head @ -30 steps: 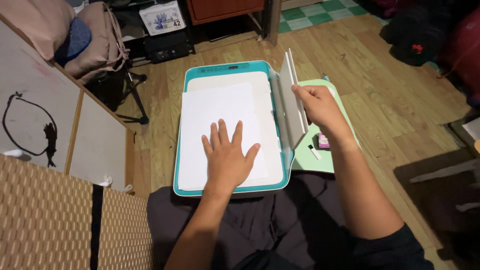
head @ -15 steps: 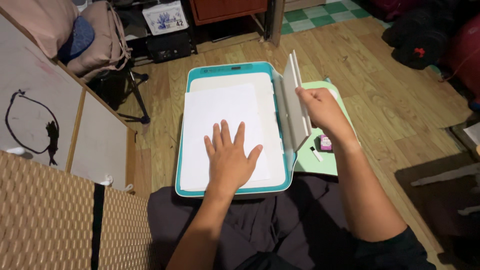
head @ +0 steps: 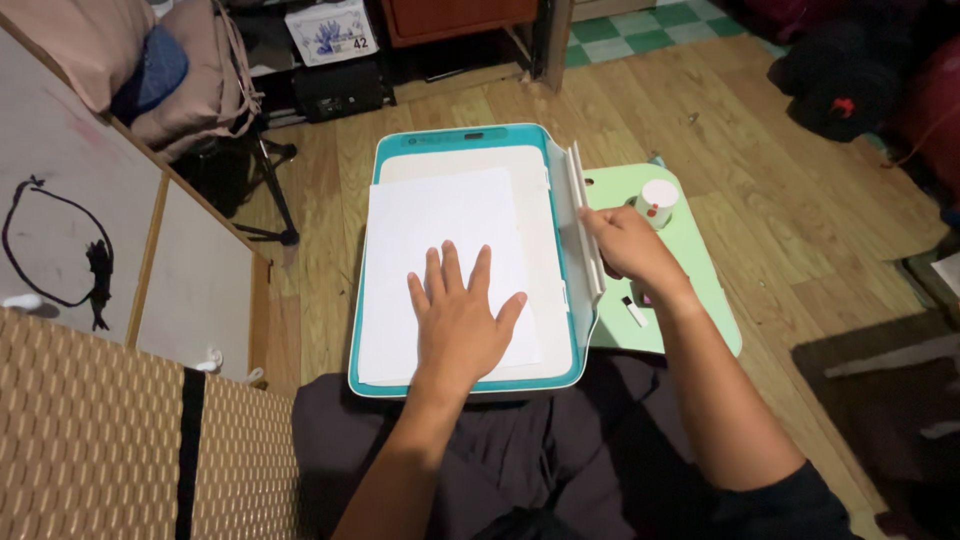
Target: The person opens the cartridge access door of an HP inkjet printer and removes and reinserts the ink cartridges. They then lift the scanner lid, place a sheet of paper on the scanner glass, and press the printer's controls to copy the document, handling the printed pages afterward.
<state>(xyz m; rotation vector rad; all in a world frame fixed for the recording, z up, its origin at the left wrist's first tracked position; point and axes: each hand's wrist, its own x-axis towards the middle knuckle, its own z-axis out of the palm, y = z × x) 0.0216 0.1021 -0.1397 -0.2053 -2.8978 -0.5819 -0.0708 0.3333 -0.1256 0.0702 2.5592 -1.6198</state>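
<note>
One white paper sheet point(head: 440, 270) being pressed flat by the open left hand point(head: 462, 322), one raised scanner lid point(head: 578, 225) being gripped at 3 o'clock by the right hand point(head: 628, 245), one white cup point(head: 657, 202) being left at 2 o'clock.

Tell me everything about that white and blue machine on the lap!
The printer is flat and white with a teal rim, and looks like plastic. It rests on the person's lap, over a wood floor. Its lid stands upright along the right side, held by the right hand. A white sheet lies on the open bed, slightly askew, with the left hand pressed flat on it. A green table sits beside it.
</note>
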